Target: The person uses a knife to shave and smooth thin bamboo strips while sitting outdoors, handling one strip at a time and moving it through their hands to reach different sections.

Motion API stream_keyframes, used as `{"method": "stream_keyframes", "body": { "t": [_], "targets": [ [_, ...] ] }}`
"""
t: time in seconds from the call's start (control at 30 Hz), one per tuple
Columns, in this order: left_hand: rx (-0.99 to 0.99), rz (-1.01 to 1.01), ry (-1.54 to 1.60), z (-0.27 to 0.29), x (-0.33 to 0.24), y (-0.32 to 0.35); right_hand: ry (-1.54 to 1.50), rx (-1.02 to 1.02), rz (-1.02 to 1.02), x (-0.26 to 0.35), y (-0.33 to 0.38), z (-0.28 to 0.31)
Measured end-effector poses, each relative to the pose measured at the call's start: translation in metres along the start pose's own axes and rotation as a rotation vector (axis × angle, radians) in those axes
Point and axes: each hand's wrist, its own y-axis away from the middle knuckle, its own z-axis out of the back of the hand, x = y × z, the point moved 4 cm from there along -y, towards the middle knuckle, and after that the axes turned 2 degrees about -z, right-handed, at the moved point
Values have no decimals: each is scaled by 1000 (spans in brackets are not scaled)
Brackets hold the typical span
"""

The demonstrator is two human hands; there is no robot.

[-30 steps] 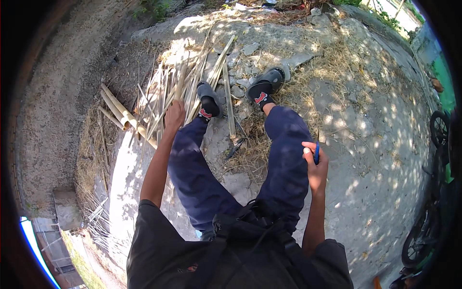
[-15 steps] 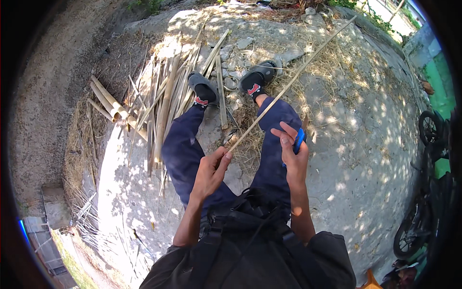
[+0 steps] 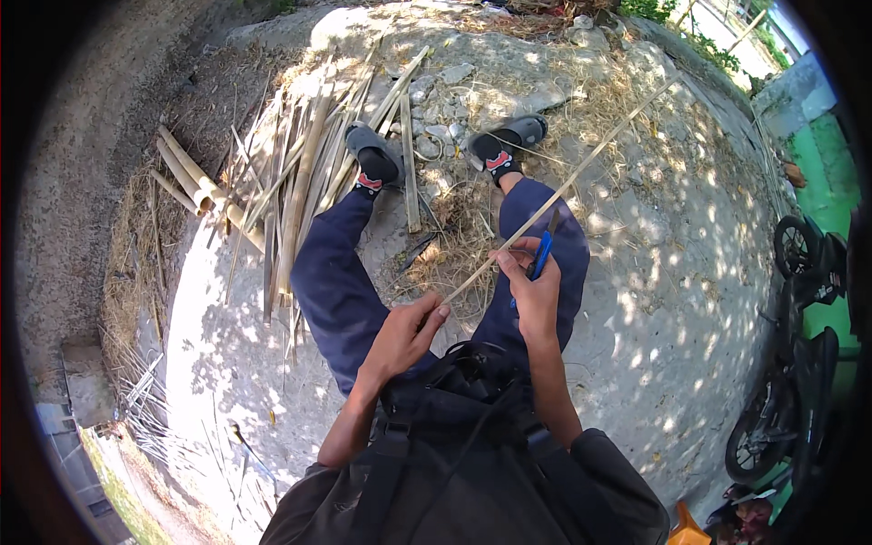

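A long, thin bamboo strip [image 3: 595,156] slants from my lap far out to the right. Its near end is pinched between the thumb and fingers of my left hand [image 3: 401,336]. Further along, the thumb and fingertips of my right hand [image 3: 534,295] close on the same strip. Tucked in that right hand is a knife [image 3: 542,255] with a blue handle, its dark blade pointing away from me over my right knee. The lower part of the handle is hidden by my fingers.
Split bamboo slats [image 3: 304,182] lie piled by my left foot, with thicker bamboo poles [image 3: 216,191] left of them. Dry straw [image 3: 445,263] litters the ground between my legs. Thin pale strips [image 3: 150,400] lie at lower left. A motorcycle [image 3: 767,427] stands at the right.
My right hand has moved left and onto the strip, knife still in it; before, it was apart with fingers raised. The strip's far end has dipped a little. My right foot has shifted slightly right.
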Motion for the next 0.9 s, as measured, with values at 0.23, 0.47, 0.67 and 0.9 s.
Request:
{"method": "stream_keyframes", "body": {
  "t": [0.23,0.47,0.67,0.9],
  "targets": [
    [-19,89,32,7,-5,-25,41,47,-24,-10,-28,-10],
    [34,95,94,4,8,-43,-120,63,-57,-14,-43,-11],
    [83,153,241,-8,4,-42,-145,13,-118,-27,-41,1],
    [122,218,303,-4,-6,-35,-180,104,-174,-20,-36,7]
  ]
}}
